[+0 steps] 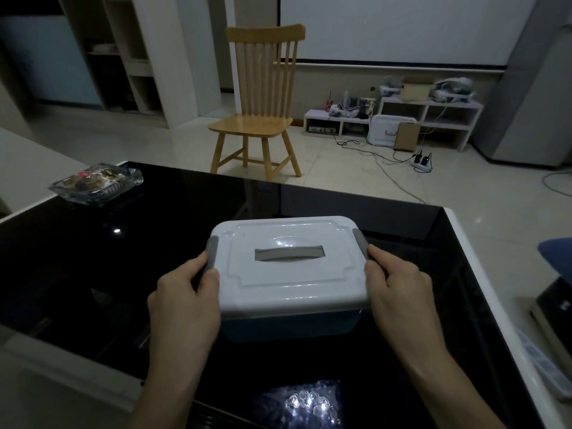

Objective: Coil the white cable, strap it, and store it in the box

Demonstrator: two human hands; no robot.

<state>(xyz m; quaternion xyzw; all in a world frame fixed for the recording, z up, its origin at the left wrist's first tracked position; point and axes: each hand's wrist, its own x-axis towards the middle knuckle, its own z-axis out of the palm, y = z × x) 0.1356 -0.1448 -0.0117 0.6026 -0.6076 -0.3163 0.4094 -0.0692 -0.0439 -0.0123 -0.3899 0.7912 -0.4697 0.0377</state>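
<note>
Judging from a shut box (289,274), lid (288,255) seated flat and square on a darker base: either end of the task, cannot tell which, since no white cable shows anywhere on the glossy black table (123,274) and could as easily lie inside the box as out of frame. Box sits near the middle of the table, toward the near edge. Left hand (182,301) pressed against the left side of the box, thumb and fingers closed around the grey latch (212,253) there; right hand (399,289) mirrored on the right side, fingers wrapped over the other grey latch (360,241). Both clamped on the box at its clips, so probably latching or unlatching; cannot say which. Grey handle (288,253) folded flat into the lid's recess, untouched. No strap seen either. If cable already stowed: only latching left. If not: opening, coiling, strapping and storing all still ahead. Nearer than the box, at the table's front edge, something crinkly and shiny (305,404), catching light, too blurred to name. Far left of the box, a glass dish (96,184) of small oddments, well apart. Beyond the box, off the table, a wooden chair (263,100). Nothing crowding the box or blocking the lid.
</note>
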